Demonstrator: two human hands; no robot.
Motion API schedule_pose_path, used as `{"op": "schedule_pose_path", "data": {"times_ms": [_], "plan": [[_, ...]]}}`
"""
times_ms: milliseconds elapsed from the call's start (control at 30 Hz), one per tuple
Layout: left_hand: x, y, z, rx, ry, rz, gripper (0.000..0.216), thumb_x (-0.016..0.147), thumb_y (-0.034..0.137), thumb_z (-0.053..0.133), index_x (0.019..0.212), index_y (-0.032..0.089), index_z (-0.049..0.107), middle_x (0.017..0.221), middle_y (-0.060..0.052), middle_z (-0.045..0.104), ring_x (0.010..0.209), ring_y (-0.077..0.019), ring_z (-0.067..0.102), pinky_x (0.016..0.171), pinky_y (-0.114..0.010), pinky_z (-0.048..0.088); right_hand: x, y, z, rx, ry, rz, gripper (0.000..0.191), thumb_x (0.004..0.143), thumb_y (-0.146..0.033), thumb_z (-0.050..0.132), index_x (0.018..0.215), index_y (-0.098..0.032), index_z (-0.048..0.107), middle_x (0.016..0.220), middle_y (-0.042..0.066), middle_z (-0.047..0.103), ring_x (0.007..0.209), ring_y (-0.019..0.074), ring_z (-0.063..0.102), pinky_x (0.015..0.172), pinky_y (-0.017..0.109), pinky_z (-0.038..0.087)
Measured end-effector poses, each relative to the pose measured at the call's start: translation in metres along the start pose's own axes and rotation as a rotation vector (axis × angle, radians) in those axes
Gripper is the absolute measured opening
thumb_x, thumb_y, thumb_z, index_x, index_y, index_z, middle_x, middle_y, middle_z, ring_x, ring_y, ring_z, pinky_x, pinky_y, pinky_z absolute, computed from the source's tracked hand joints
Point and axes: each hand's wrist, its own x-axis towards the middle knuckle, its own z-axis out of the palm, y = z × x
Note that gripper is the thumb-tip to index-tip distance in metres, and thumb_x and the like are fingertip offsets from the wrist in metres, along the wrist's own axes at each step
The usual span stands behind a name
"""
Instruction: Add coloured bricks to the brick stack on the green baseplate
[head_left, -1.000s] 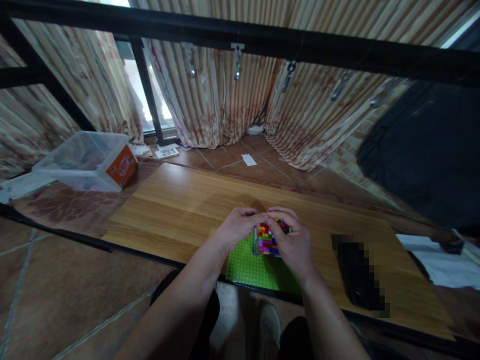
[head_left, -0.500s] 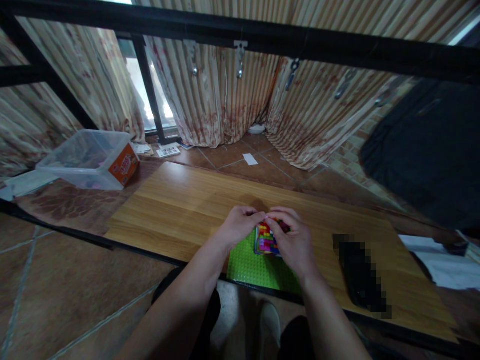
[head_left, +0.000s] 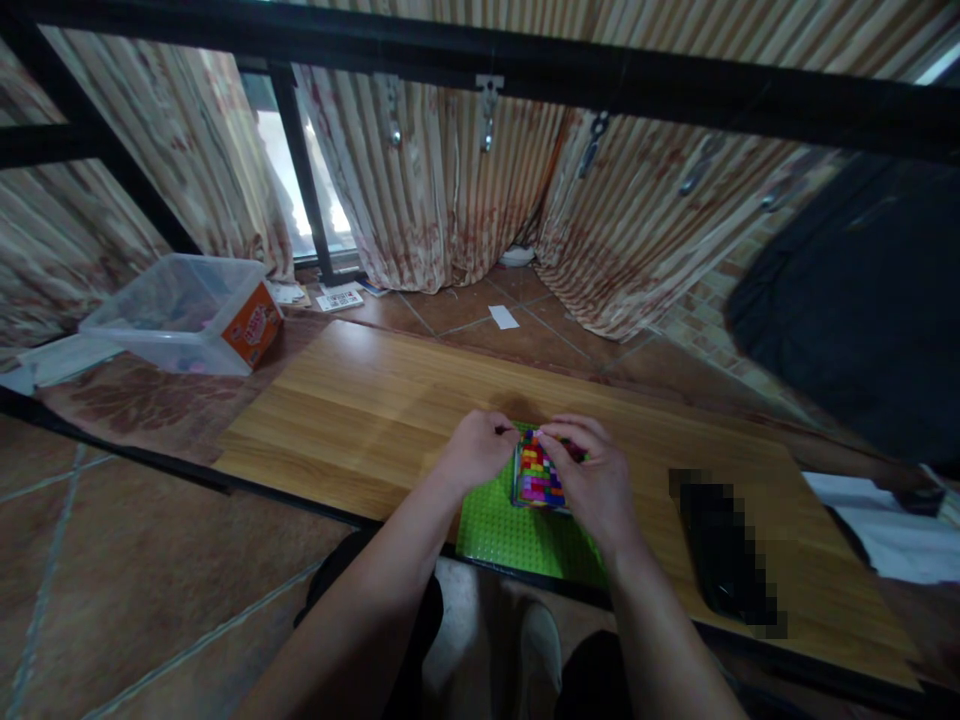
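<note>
A block of many-coloured toy bricks [head_left: 538, 478] stands on a green studded baseplate [head_left: 517, 540] at the table's front edge. My left hand [head_left: 484, 448] is at the block's upper left, its fingers curled closed; whatever they may hold is hidden. From the right, my right hand [head_left: 592, 470] reaches over the block and covers its right part. Its thumb and fingertips pinch at the block's far edge, where a small pale pink brick [head_left: 538, 435] shows.
The wooden table [head_left: 375, 400] bears a dark, pixelated object [head_left: 724, 550] on the right. Beyond its left end stands a clear plastic bin [head_left: 180, 320] with an orange label. White papers [head_left: 892, 525] lie at the right, a dark cloth-like shape [head_left: 862, 310] behind them.
My left hand has drawn slightly away to the left from the right fingertips, uncovering more of the block's far edge. The right hand stays at the block. The view has shifted slightly.
</note>
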Motion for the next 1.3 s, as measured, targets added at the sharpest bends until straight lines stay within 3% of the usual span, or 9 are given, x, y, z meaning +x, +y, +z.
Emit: {"op": "schedule_pose_path", "data": {"times_ms": [167,367,933,1300], "plan": [[-0.0005,0.0012,0.0006,0.091,-0.02,0.01,0.028,0.081,0.019,0.049,0.073,0.012,0.074,0.058,0.0,0.057,0.055,-0.011,0.046,0.054,-0.023,0.033,-0.0005,0.0038,0.0023,-0.011,-0.023,0.015,0.013,0.082,-0.034,0.065,0.084,-0.026,0.076,0.106,0.006,0.066,0.1,0.0231,0.061,0.087,0.041,0.048],[0.0003,0.0013,0.0012,0.114,-0.033,0.016,0.029,0.082,0.021,0.048,0.077,0.012,0.075,0.06,-0.002,0.06,0.056,-0.0113,0.047,0.053,-0.023,0.033,0.0003,0.0061,0.0037,-0.019,-0.049,-0.012,0.013,0.082,-0.034,0.065,0.085,-0.027,0.076,0.106,0.006,0.066,0.103,0.023,0.06,0.093,0.043,0.045],[0.0017,-0.0001,0.0049,0.128,-0.03,0.04,0.029,0.083,0.024,0.049,0.074,0.012,0.075,0.059,-0.001,0.06,0.055,-0.0115,0.045,0.054,-0.023,0.033,0.001,0.0042,0.0052,-0.055,-0.033,-0.012,0.012,0.081,-0.032,0.064,0.081,-0.025,0.074,0.105,0.007,0.066,0.102,0.0247,0.06,0.094,0.047,0.044],[0.0002,0.0043,0.0054,0.197,-0.033,0.017,0.031,0.085,0.024,0.048,0.08,0.011,0.076,0.064,-0.004,0.064,0.058,-0.0126,0.048,0.054,-0.024,0.033,0.0049,0.0061,0.0049,-0.027,-0.033,0.024,0.015,0.08,-0.035,0.064,0.082,-0.023,0.073,0.103,0.008,0.068,0.1,0.0236,0.061,0.092,0.043,0.045]]}}
